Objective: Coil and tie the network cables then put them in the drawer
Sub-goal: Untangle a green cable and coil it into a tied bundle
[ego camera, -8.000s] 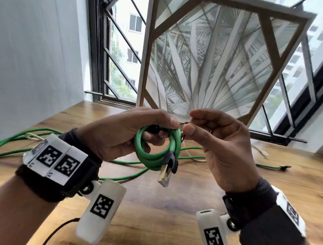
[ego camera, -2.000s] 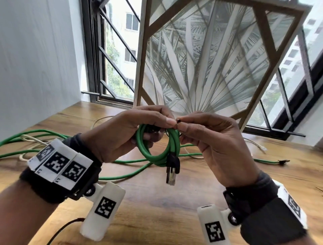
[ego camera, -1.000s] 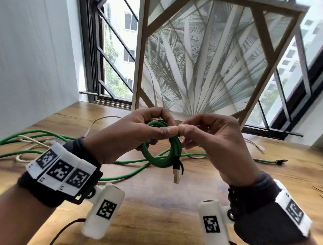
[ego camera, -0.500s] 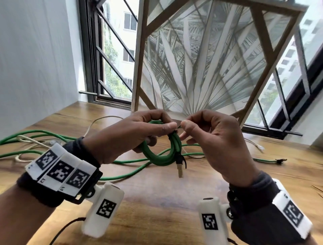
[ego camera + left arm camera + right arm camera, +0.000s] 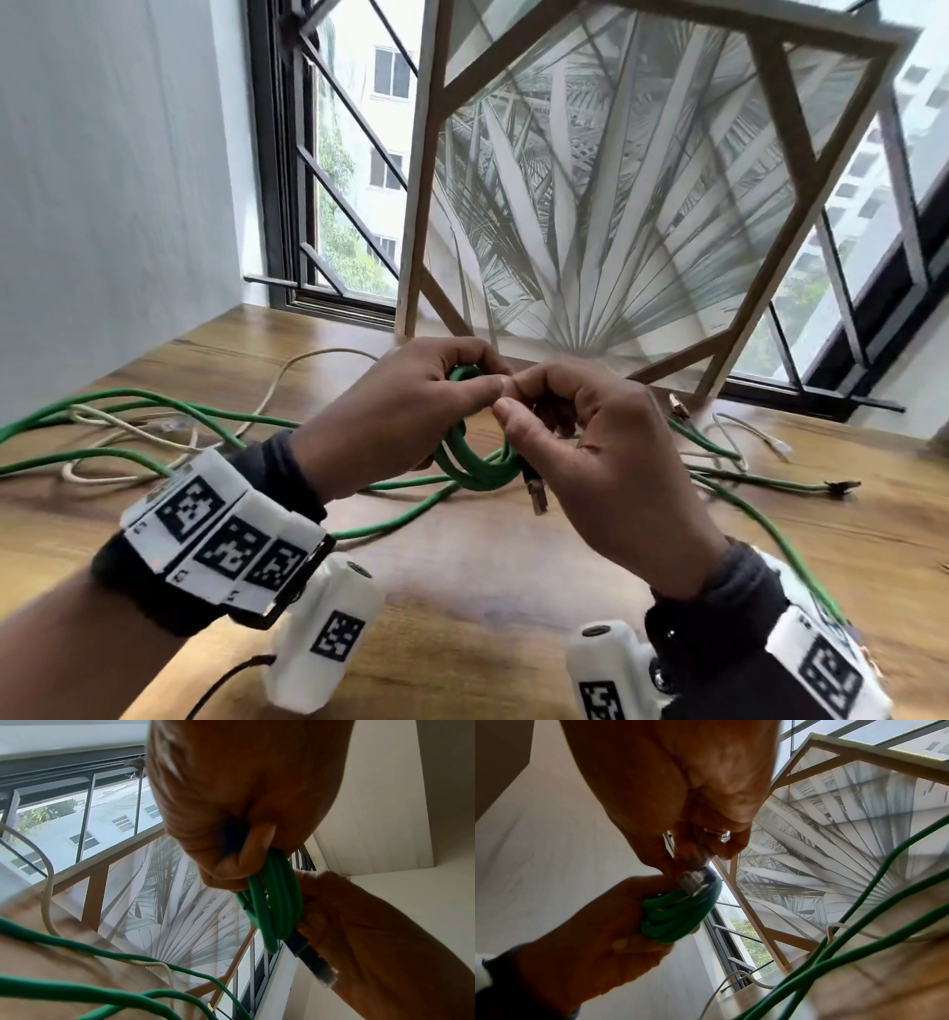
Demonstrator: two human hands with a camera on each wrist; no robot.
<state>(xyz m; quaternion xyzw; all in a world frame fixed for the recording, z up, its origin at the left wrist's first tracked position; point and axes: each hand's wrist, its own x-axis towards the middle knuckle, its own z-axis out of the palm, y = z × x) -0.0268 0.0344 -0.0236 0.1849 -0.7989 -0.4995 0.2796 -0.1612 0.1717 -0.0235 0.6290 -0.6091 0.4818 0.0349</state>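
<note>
Head view shows the left hand (image 5: pixel 411 411) gripping the green coil (image 5: pixel 477 467) so its loops stay together, while the right hand (image 5: pixel 590 442) pinches a tie, hardly visible.

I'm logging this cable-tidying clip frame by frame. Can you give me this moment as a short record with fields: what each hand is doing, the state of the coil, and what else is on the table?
left hand: grips the coiled green network cable, held above the wooden table
right hand: fingertips pinched at the coil's top; what they pinch is too small to tell
connector: hangs down from the coil
loose cables: green cables and white cables sprawl on the table
backdrop: framed palm-leaf panel leaning at the window
drawer: not in view
</note>
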